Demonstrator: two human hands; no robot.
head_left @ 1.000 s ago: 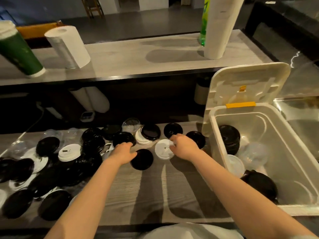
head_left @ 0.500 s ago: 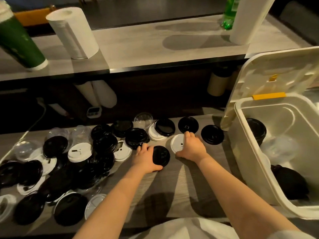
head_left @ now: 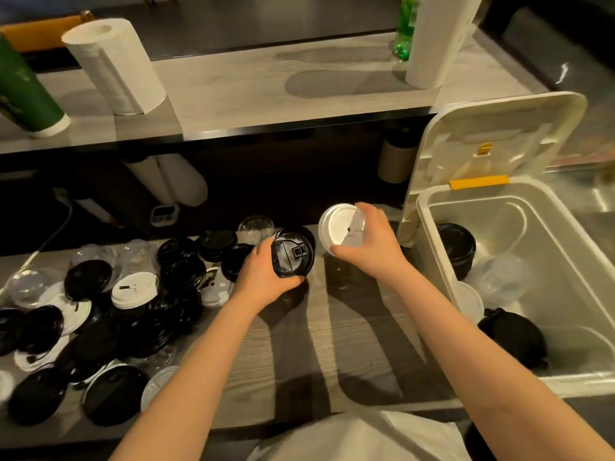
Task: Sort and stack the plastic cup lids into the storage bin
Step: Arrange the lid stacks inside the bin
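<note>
Head view: left hand (head_left: 263, 279) grips black lid (head_left: 290, 261), embossing (head_left: 299, 250) unreadable; right hand (head_left: 374, 249) pinches white lid (head_left: 334, 227).

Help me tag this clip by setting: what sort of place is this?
Probably a café or drinks-shop counter: a heap of takeaway cup lids, a green cup and paper towel roll on the upper shelf.

Single head-worn view, angled forward and down, close over table (head_left: 299, 344)

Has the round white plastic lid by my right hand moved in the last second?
Yes. The round white plastic lid lay flat on the grey wooden counter; the right hand now holds it raised above it.
</note>
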